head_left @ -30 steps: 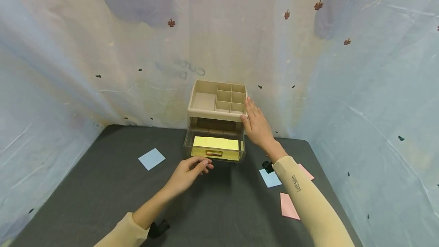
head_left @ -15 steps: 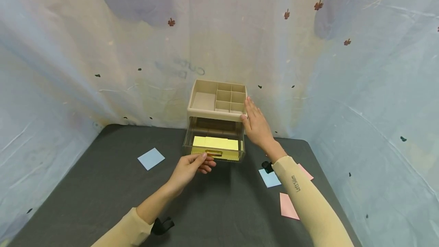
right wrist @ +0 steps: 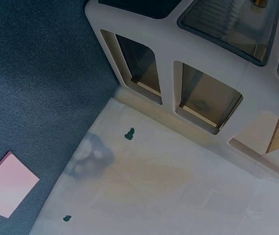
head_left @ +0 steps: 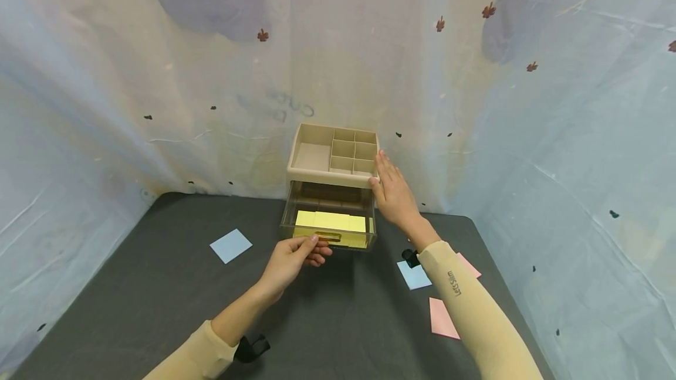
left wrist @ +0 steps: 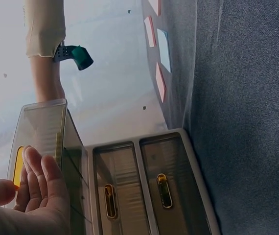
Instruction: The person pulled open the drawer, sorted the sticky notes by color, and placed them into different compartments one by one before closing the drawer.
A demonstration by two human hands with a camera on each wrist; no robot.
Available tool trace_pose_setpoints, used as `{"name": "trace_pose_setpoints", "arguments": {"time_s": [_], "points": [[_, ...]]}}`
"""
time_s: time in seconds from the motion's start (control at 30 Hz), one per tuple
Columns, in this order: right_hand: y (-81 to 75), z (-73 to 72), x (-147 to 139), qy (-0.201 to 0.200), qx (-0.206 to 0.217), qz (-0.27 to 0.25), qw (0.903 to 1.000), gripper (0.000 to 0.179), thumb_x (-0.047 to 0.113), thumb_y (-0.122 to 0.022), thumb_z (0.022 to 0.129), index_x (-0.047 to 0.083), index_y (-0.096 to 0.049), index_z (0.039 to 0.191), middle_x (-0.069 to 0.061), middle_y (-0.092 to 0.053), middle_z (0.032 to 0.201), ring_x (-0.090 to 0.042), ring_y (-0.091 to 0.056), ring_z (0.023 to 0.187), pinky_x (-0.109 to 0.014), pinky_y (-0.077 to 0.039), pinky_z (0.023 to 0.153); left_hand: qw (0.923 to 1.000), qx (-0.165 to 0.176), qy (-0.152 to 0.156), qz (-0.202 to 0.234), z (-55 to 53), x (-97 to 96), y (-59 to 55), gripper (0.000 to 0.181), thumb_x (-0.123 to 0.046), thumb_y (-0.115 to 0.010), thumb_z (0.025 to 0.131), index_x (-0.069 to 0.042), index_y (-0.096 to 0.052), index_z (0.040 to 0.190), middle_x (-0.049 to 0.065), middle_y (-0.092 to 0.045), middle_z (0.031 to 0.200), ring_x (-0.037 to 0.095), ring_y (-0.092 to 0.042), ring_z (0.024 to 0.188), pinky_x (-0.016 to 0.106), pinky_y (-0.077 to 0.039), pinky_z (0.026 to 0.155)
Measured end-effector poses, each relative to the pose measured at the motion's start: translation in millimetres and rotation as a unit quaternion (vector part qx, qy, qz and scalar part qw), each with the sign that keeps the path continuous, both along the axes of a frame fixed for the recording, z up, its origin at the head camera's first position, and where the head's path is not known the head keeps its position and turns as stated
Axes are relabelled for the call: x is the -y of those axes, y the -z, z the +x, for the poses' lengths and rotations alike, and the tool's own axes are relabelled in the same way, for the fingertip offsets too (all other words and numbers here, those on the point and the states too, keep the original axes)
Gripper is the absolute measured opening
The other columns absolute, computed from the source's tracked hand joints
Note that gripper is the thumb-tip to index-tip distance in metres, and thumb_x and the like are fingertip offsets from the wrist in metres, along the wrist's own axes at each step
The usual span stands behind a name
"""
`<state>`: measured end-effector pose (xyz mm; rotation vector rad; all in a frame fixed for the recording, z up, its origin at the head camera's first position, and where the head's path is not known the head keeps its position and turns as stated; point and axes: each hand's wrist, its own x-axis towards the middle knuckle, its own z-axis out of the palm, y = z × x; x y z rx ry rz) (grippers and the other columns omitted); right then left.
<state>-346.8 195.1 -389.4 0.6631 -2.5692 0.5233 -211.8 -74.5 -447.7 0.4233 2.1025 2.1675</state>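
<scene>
A beige desktop organizer stands at the back of the table, its top split into compartments. Its clear top drawer is pulled out and holds yellow sticky notes. My left hand pinches the drawer's gold handle between thumb and fingers. Flat against the organizer's right side, my right hand rests with straight fingers and the thumb at the front corner. In the left wrist view, two lower drawers are closed. Only a fingertip of the right hand shows at the right wrist view's edge.
A blue sticky-note pad lies left of the organizer. Under and beside the right forearm are another blue pad and pink pads. A patterned curtain hangs close behind the dark table.
The left hand has moved up slightly from below the drawer front and taken hold of its handle. The right hand stays against the organizer, and the drawer remains pulled out.
</scene>
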Motion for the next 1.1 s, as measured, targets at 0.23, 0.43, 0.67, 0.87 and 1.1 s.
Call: {"name": "trace_pose_setpoints", "arguments": {"time_s": [0.23, 0.43, 0.67, 0.87, 1.1], "points": [[-0.3, 0.3, 0, -0.006, -0.011, 0.0, 0.9999, 0.068, 0.043, -0.027, 0.114, 0.002, -0.014, 0.166, -0.014, -0.013, 0.174, -0.036, -0.021, 0.158, -0.056, -0.019, 0.127, 0.9997, 0.01, -0.019, 0.007, 0.0, -2.2, -1.5, 0.038, -0.034, -0.058, 0.108, -0.001, -0.076, 0.118, 0.012, -0.078, 0.104, 0.028, -0.071, 0.087, 0.031, -0.062, 0.082], [-0.6, 0.2, -1, 0.001, -0.001, 0.004, 1.0, 0.068, 0.044, -0.025, 0.114, 0.004, -0.013, 0.167, -0.011, -0.011, 0.174, -0.034, -0.019, 0.159, -0.051, -0.015, 0.129, 0.9994, 0.016, -0.028, 0.01, -2.6, -4.4, -0.8, 0.036, -0.032, -0.058, 0.109, -0.002, -0.077, 0.117, 0.011, -0.078, 0.103, 0.022, -0.07, 0.084, 0.031, -0.061, 0.081], [-2.3, 0.2, -1, 0.003, 0.007, 0.014, 0.9999, 0.07, 0.047, -0.023, 0.114, 0.004, -0.012, 0.167, -0.009, -0.008, 0.175, -0.034, -0.017, 0.159, -0.053, -0.015, 0.129, 0.9992, 0.01, -0.036, 0.012, -5.1, -6.3, -3.4, 0.035, -0.032, -0.057, 0.109, -0.003, -0.077, 0.117, 0.01, -0.078, 0.103, 0.022, -0.07, 0.084, 0.03, -0.061, 0.08], [-4.9, 2.1, -2, -0.003, 0.004, 0.016, 0.9999, 0.066, 0.04, -0.03, 0.114, 0.003, -0.014, 0.167, -0.01, -0.01, 0.174, -0.033, -0.018, 0.159, -0.056, -0.018, 0.127, 0.9991, 0.004, -0.042, 0.01, -9.7, -7.2, -3.5, 0.035, -0.032, -0.057, 0.109, -0.003, -0.077, 0.115, 0.009, -0.078, 0.102, 0.022, -0.07, 0.083, 0.031, -0.061, 0.08], [-4.4, 1.3, -3, -0.008, 0.006, 0.018, 0.9998, 0.067, 0.043, -0.026, 0.114, 0.002, -0.014, 0.167, -0.011, -0.01, 0.174, -0.034, -0.018, 0.159, -0.054, -0.016, 0.128, 0.9989, 0.004, -0.045, 0.016, -16.2, -9.9, -5.1, 0.036, -0.032, -0.057, 0.109, -0.002, -0.077, 0.113, 0.01, -0.078, 0.102, 0.02, -0.07, 0.083, 0.03, -0.061, 0.079]]}}
